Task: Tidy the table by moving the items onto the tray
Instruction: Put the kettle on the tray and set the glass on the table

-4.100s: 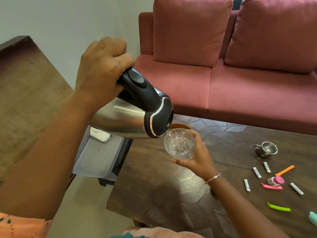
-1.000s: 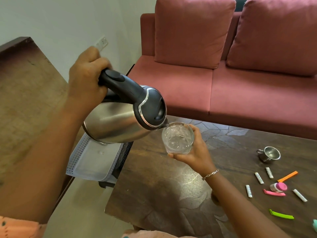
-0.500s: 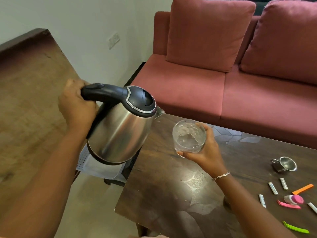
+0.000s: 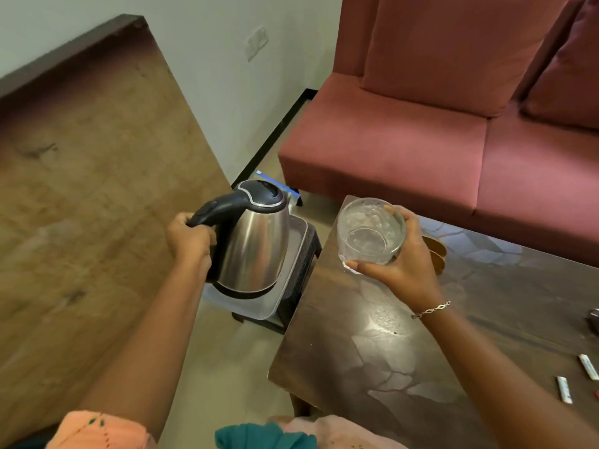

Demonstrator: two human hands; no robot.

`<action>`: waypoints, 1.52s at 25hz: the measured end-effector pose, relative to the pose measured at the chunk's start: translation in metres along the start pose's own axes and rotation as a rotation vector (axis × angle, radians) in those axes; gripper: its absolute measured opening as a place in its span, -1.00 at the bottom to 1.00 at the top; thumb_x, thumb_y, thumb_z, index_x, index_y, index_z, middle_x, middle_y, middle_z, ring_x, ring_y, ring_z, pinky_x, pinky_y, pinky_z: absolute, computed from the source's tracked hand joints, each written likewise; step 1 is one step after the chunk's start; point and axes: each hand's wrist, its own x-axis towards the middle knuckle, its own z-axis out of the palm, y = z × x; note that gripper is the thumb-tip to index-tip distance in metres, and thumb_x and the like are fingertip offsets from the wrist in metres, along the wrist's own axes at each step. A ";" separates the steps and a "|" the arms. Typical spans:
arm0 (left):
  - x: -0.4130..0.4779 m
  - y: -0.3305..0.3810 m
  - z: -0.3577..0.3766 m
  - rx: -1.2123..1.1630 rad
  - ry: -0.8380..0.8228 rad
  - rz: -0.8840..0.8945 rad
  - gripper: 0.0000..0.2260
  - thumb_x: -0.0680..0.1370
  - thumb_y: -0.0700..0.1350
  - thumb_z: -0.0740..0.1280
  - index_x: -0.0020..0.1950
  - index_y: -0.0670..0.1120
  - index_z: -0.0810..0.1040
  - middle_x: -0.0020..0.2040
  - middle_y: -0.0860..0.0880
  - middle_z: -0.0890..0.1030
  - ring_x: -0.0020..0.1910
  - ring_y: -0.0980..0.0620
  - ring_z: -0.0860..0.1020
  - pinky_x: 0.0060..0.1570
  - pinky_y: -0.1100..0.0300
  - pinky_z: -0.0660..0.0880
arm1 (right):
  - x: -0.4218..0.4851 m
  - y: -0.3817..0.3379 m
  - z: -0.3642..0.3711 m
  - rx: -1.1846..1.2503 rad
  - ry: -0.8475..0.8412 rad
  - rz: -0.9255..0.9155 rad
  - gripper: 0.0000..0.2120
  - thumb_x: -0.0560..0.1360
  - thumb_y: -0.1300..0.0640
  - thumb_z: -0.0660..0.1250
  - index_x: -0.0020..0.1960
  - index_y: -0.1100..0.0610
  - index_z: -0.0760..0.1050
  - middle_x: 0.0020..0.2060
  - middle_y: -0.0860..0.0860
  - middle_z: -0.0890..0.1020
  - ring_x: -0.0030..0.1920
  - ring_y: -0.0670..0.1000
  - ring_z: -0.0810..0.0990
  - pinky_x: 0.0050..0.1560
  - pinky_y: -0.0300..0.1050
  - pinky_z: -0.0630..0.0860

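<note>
My left hand (image 4: 191, 239) grips the black handle of the steel kettle (image 4: 254, 241), which stands upright on the white tray (image 4: 293, 273) beside the desk (image 4: 405, 351). My right hand (image 4: 402, 260) wraps around a glass (image 4: 369, 233) held above the desk corner. White sachets (image 4: 564, 388) lie on the desk, well to the right.
</note>
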 end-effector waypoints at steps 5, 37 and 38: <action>0.053 -0.052 0.004 -0.153 -0.064 -0.183 -0.63 0.25 -0.54 0.20 -0.28 -0.05 0.34 -0.35 -0.07 0.43 -0.41 -0.02 0.38 -0.46 0.17 0.34 | 0.020 -0.016 0.037 -0.004 -0.025 -0.011 -0.13 0.11 0.05 0.61 0.26 0.06 0.19 0.15 -0.07 0.41 0.17 -0.06 0.44 0.17 -0.25 0.42; 0.114 -0.184 0.041 -0.160 0.053 -0.398 -0.59 0.37 -0.47 0.37 0.21 -0.32 0.44 0.15 -0.33 0.54 0.09 -0.29 0.54 0.12 -0.06 0.47 | 0.052 -0.034 0.093 0.047 -0.020 0.026 -0.08 0.06 -0.13 0.50 0.30 0.17 0.21 0.09 -0.27 0.38 0.10 -0.40 0.40 0.06 -0.56 0.34; 0.111 -0.185 0.042 -0.164 0.055 -0.404 -0.58 0.38 -0.45 0.38 0.21 -0.33 0.44 0.15 -0.33 0.54 0.09 -0.28 0.54 0.13 -0.06 0.47 | 0.051 -0.034 0.092 0.053 -0.021 0.027 -0.08 0.06 -0.13 0.49 0.29 0.15 0.21 0.09 -0.27 0.39 0.10 -0.40 0.40 0.06 -0.56 0.34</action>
